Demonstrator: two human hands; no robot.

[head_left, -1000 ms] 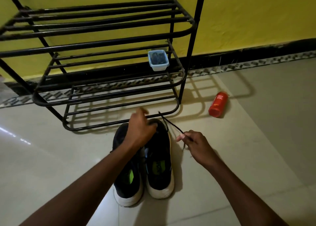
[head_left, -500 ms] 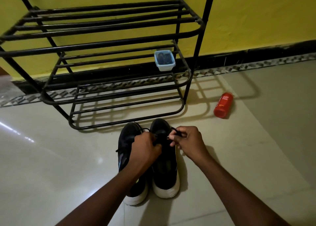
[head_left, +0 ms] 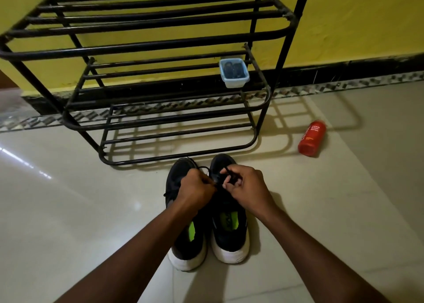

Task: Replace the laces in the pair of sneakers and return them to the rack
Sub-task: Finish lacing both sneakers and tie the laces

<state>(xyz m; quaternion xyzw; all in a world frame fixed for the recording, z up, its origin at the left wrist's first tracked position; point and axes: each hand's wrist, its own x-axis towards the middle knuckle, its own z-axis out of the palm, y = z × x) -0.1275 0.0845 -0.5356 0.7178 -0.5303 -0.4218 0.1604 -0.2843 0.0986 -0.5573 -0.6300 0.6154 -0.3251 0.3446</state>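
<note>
Two black sneakers with white soles stand side by side on the floor, toes toward the rack: the left sneaker (head_left: 183,238) and the right sneaker (head_left: 229,231). My left hand (head_left: 195,188) and my right hand (head_left: 246,188) meet over the laced part of the right sneaker. Both pinch its black lace (head_left: 226,178), fingers curled. The knot area is mostly hidden by my fingers. The black metal shoe rack (head_left: 146,47) stands just beyond the toes.
A small pale blue tub (head_left: 234,74) with dark contents sits on the rack's middle shelf, at its right end. A red bottle (head_left: 312,138) lies on the tiled floor to the right of the rack. Behind is a yellow wall.
My right hand, which held the lace out to the right a second ago, has come in to the shoe. Both hands now work close together over the right sneaker.
</note>
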